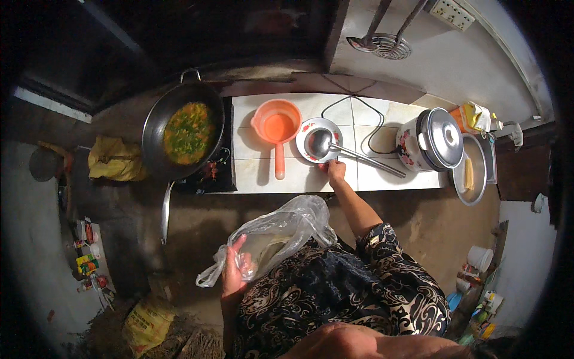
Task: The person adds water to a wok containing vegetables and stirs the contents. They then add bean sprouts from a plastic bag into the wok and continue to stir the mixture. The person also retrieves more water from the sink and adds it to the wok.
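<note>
On the white tiled counter, my right hand [335,172] grips the near rim of a shallow enamel-style dish [306,151] with red flowers on it. A steel ladle [320,142] rests with its bowl in the dish, its long handle slanting right over the tiles. My left hand [234,268] holds a clear plastic bag [287,224] low in front of my body. Whether the bag contains anything, I cannot tell. Left of the dish stands an orange plastic dipper [277,119], its handle towards me. A black wok [154,121] of chopped greens in broth [189,133] sits on the cooktop [217,172].
To the right stand a floral rice cooker [408,148] with a metal lid and a metal basin [480,179] holding dry noodles [468,174]. A black power cord [381,121] loops across the counter. The wok's long handle [166,215] juts past the counter edge. Utensils [391,46] hang on the wall.
</note>
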The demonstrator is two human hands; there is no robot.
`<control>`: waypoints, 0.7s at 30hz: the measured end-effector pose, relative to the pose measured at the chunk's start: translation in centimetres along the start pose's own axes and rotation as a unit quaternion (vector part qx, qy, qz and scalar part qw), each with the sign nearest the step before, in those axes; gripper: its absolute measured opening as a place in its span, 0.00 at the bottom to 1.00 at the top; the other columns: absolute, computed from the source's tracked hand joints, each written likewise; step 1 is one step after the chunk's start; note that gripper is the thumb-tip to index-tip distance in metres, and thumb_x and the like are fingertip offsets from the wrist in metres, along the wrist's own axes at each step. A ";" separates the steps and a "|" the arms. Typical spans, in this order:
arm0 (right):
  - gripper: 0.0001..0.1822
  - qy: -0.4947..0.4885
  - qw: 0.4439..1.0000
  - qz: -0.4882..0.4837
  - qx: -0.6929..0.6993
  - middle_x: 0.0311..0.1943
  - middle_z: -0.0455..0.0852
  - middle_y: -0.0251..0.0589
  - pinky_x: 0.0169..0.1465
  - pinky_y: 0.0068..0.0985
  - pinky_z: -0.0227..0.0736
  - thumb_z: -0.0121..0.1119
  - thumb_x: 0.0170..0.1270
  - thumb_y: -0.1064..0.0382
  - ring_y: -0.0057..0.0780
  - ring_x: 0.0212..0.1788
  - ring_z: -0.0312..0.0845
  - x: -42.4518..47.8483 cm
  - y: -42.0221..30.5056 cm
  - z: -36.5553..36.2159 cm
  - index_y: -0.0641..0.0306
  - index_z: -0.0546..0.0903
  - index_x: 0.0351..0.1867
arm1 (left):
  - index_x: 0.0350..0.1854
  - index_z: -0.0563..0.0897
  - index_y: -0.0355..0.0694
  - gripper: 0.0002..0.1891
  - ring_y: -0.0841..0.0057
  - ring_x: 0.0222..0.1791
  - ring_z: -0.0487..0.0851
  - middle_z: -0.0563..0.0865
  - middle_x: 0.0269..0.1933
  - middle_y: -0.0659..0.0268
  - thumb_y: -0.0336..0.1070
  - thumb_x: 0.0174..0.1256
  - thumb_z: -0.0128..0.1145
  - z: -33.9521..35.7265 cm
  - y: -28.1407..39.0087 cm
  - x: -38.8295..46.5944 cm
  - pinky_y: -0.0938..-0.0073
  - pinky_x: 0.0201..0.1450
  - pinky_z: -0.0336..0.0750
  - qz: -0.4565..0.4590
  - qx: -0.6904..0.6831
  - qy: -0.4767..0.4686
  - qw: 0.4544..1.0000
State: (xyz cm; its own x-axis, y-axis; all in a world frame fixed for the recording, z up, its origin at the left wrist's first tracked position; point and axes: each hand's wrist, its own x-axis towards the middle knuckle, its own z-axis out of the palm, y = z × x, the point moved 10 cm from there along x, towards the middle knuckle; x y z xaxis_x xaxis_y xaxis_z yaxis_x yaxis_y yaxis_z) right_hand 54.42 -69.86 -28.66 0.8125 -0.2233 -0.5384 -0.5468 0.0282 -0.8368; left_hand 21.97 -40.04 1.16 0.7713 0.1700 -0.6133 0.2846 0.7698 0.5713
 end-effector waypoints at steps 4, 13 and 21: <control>0.11 -0.012 0.994 0.039 0.102 0.25 0.85 0.49 0.28 0.26 0.82 0.52 0.66 0.67 0.33 0.21 0.82 -0.3 -0.8 0.8 0.77 0.78 0.31 | 0.68 0.71 0.45 0.28 0.88 0.18 0.56 0.61 0.18 0.77 0.59 0.77 0.38 -0.6 -0.2 0.1 0.83 0.23 0.55 0.005 0.020 0.000 1.000; 0.35 -0.336 0.923 0.181 0.053 0.46 0.82 0.37 0.46 0.36 0.80 0.68 0.60 0.52 0.32 0.44 0.82 -14.1 -2.9 14.9 0.50 0.65 0.67 | 0.68 0.70 0.46 0.29 0.87 0.19 0.57 0.61 0.19 0.76 0.60 0.77 0.36 -0.7 0.0 -0.2 0.83 0.24 0.55 0.015 0.027 0.004 1.000; 0.26 -0.235 0.919 -0.173 -0.266 0.34 0.86 0.57 0.38 0.36 0.82 0.63 0.58 0.59 0.40 0.36 0.87 -6.3 -12.0 15.5 0.66 0.74 0.58 | 0.66 0.72 0.42 0.29 0.87 0.19 0.57 0.62 0.20 0.76 0.59 0.76 0.38 1.9 0.4 0.0 0.83 0.23 0.55 0.021 0.044 -0.003 0.999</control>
State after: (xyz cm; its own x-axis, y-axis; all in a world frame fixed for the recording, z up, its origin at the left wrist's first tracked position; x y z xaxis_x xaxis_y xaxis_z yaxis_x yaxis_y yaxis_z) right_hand 59.04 -53.75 -16.76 0.8849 0.3203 -0.3382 -0.1599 -0.4731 -0.8664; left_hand 23.16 -40.90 2.36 0.7871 0.1965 -0.5847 0.3008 0.7053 0.6419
